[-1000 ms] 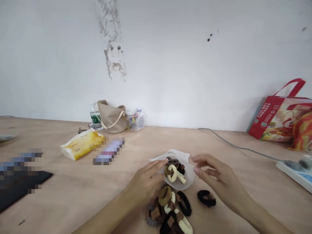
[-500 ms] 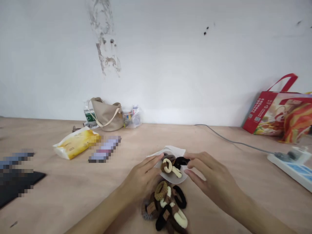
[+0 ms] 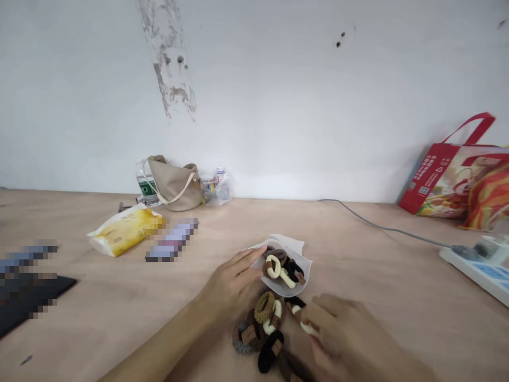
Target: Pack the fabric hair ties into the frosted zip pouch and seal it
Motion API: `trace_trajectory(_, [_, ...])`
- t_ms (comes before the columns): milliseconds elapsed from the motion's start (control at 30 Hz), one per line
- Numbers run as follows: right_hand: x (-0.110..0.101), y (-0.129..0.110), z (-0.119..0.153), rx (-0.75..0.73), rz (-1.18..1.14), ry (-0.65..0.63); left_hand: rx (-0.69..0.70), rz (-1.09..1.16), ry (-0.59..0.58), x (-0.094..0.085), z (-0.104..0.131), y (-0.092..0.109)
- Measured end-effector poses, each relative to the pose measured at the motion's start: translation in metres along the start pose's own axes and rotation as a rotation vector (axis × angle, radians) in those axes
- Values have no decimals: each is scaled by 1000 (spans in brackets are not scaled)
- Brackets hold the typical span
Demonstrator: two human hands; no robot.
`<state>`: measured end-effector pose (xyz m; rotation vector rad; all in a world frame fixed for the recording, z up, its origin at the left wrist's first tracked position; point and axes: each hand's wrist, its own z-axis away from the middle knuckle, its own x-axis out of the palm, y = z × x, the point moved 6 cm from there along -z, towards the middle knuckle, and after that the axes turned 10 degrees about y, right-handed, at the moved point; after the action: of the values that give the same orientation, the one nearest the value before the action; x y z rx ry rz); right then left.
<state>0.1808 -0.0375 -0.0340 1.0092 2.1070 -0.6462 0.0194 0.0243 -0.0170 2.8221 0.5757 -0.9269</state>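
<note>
Head view: pinches a plush cream tie [image 3: 308,328] in the blurred right hand [image 3: 344,331], beside tan, grey and black ties [image 3: 269,354] — several brown-tagged — on the table [image 3: 369,265]. Lays the left hand [image 3: 233,278], fingers extended, at a translucent bag [image 3: 293,245] of ties; can't make out whether gripping.

The site is a plain indoor space of indeterminate type (home or small workshop cannot be distinguished), characterized by a wood-toned tabletop [image 3: 358,254] against a scuffed white wall [image 3: 270,106], a power strip [image 3: 471,269], a beige handbag [image 3: 181,185] and a red shopping bag [image 3: 433,178].
</note>
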Motion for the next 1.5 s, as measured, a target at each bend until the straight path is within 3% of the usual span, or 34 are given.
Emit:
trace_trajectory(167, [-16,20,-26,153,-166,57,1,1,-12,-1,-1,0])
trace_trajectory(367, [28,15,7,124,-55,-291,23,-21,-6,0,1,-2])
trace_trajectory(500, [25,13,13,77,-54,-371,14,-20,0,1,1,-2])
trace_trajectory(567, [12,16,2,84,-92,-302,-2,-3,-2,1,1,-1])
trace_trajectory(700, [-14,16,-22,101,-196,-4,-11,15,14,-1,-2,1])
trace_trajectory(767, [-13,10,-23,59,-236,-11,-12,9,27,-2,-3,1])
trace_trajectory(900, [3,9,-7,10,-187,-163,-29,4,30,-2,-2,-2])
trace_trajectory(1133, [17,57,-13,110,174,-37,-89,0,-2,-3,-1,-10])
trace_trajectory(1300, [-2,64,-42,141,68,13,-156,48,-45,-10,-15,-30])
trace_trajectory(1500, [-29,66,-63,216,-130,59,-278,44,-7,-29,-31,-53])
